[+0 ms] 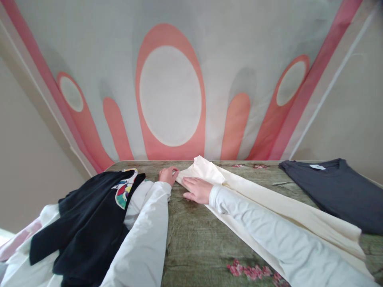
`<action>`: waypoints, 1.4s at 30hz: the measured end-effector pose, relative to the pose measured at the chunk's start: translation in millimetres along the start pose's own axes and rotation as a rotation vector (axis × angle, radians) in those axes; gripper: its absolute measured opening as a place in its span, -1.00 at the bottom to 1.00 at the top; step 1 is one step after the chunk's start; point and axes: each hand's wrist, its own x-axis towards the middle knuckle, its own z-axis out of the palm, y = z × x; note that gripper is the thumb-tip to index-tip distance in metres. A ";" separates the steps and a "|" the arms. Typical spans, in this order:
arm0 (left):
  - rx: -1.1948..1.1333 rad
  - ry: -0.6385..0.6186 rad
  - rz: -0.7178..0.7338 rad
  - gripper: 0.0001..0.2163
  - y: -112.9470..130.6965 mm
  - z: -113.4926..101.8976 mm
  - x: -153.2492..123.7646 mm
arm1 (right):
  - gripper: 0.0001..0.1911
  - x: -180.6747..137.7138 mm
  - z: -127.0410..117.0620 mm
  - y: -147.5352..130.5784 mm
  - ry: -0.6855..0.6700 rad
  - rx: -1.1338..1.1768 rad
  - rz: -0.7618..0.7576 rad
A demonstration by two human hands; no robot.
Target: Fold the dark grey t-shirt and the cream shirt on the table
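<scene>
A cream garment (254, 186) lies in a long, narrow shape across the table, from its far edge to the near right. Part of it is folded over at the far end, and I cannot tell its exact kind. My left hand (168, 175) has its fingers closed at the garment's far left corner. My right hand (198, 190) lies on the garment's left edge, fingers stretched out and palm down. My right sleeve covers much of the cloth's near side.
A heap of clothes with a black garment (89, 215) on top lies at the left. A folded dark grey T-shirt (332, 191) rests at the right. The wood-patterned table (191, 247) ends at a wall with a pink and grey print (170, 91).
</scene>
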 end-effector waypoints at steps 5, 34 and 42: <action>-0.004 -0.011 -0.014 -0.80 -1.9 1.7 0.1 | -0.15 -20.5 16.0 -23.9 -0.100 0.039 0.012; -0.026 -0.298 0.291 -0.53 114.2 13.2 -28.4 | -0.38 -221.2 -34.8 -35.1 -0.070 0.000 0.349; -0.018 -0.321 0.338 -0.57 107.5 17.1 -15.2 | -0.36 -283.1 -57.9 -59.9 -0.138 0.149 0.344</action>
